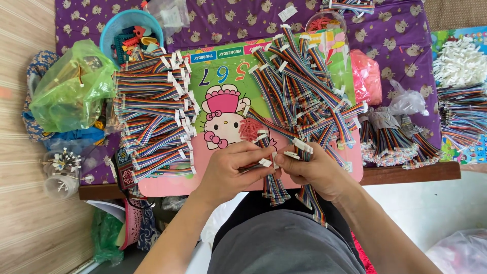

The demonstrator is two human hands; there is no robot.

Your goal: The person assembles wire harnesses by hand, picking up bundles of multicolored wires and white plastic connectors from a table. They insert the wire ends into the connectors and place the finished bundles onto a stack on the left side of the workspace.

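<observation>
My left hand [231, 170] pinches the white connector end of a short rainbow ribbon cable [274, 187], whose wires hang down over the table edge. My right hand [314, 170] grips another rainbow ribbon cable [310, 199] near its white connector, fingertips almost touching the left hand's. Both hands hover over the near edge of a pink cartoon board [223, 109]. A loose heap of ribbon cables [299, 86] lies just beyond the hands. A neat stack of ribbon cables [152, 116] lies to the left.
A purple patterned cloth [401, 35] covers the low table. A blue bowl [131, 30] of small parts and a green plastic bag [71, 89] sit at the left. A pink bag [366, 76], more cable bundles [395, 144] and white connectors [459, 63] lie right.
</observation>
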